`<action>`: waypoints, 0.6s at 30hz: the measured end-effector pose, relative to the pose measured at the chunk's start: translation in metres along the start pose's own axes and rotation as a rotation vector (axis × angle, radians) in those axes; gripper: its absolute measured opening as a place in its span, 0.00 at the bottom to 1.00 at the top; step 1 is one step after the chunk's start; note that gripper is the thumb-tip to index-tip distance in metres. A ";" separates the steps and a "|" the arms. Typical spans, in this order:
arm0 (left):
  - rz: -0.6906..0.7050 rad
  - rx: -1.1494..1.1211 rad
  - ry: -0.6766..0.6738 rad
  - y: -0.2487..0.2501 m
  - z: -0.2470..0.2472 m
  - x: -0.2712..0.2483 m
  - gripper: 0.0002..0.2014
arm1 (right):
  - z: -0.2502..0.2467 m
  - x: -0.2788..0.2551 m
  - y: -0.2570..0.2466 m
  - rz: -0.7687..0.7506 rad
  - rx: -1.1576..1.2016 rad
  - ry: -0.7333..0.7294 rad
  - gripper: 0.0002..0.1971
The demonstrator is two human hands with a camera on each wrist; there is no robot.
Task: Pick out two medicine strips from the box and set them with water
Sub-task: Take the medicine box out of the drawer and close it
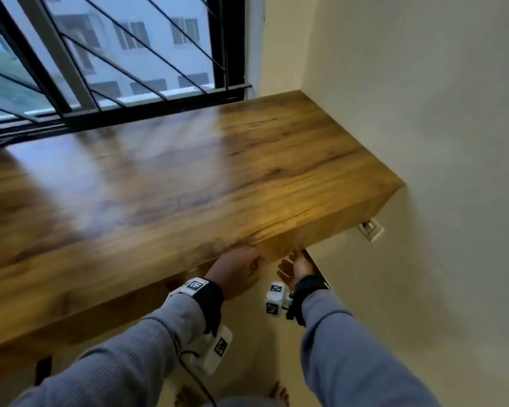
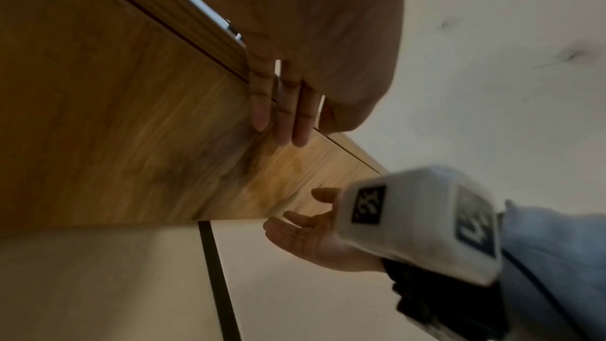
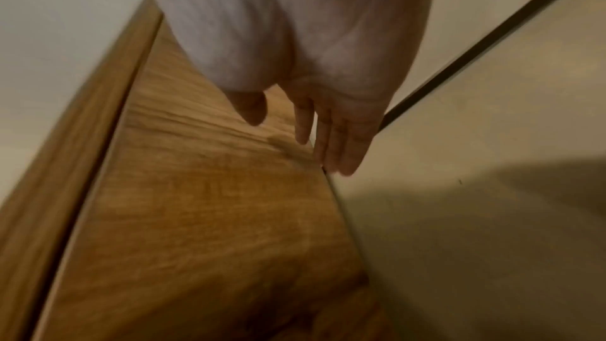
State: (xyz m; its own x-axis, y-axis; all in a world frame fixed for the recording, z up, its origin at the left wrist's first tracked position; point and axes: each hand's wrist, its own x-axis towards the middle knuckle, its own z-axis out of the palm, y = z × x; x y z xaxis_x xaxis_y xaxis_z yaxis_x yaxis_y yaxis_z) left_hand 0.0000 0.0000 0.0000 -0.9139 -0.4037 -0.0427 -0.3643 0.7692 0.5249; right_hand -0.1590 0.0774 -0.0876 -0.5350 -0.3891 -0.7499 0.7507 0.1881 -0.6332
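Note:
No box, medicine strips or water show in any view. My left hand [image 1: 236, 271] reaches under the front edge of the wooden desk top [image 1: 188, 171]. Its straight fingers [image 2: 284, 113] lie against the wooden front panel [image 2: 131, 126] below the top, beside a dark seam. My right hand [image 1: 295, 267] is just to the right, palm up and empty, with relaxed fingers [image 2: 295, 227]. In the right wrist view its fingers [image 3: 341, 144] reach the panel's [image 3: 213, 217] end edge next to the wall.
A barred window [image 1: 100, 69] runs behind the desk. A cream wall [image 1: 423, 142] closes off the right side, with a white socket [image 1: 370, 229] under the desk's corner. A dark metal leg [image 2: 216, 281] stands below. Bare feet [image 1: 278, 392] and a cable [image 1: 200, 383] are on the floor.

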 end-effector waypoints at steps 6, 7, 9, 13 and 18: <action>-0.018 -0.008 0.108 -0.009 0.011 -0.009 0.10 | 0.008 0.031 0.019 0.035 0.215 -0.090 0.49; -0.025 -0.017 0.126 -0.008 0.011 -0.011 0.10 | 0.005 0.034 0.020 0.029 0.228 -0.081 0.52; -0.029 -0.025 0.160 -0.008 0.012 -0.017 0.10 | 0.003 0.034 0.018 0.034 0.257 -0.108 0.53; -0.019 -0.006 0.193 -0.005 0.013 -0.025 0.08 | -0.007 0.029 0.021 0.028 0.242 -0.158 0.56; 0.029 0.012 0.206 0.007 0.006 -0.019 0.09 | -0.037 0.012 0.033 0.008 0.237 -0.151 0.53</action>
State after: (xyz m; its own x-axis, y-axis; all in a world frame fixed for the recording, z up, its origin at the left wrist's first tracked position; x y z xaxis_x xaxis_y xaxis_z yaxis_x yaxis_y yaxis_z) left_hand 0.0142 0.0156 -0.0004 -0.8684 -0.4732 0.1479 -0.3415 0.7872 0.5134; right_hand -0.1555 0.1124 -0.1247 -0.4785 -0.5218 -0.7062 0.8337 -0.0174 -0.5519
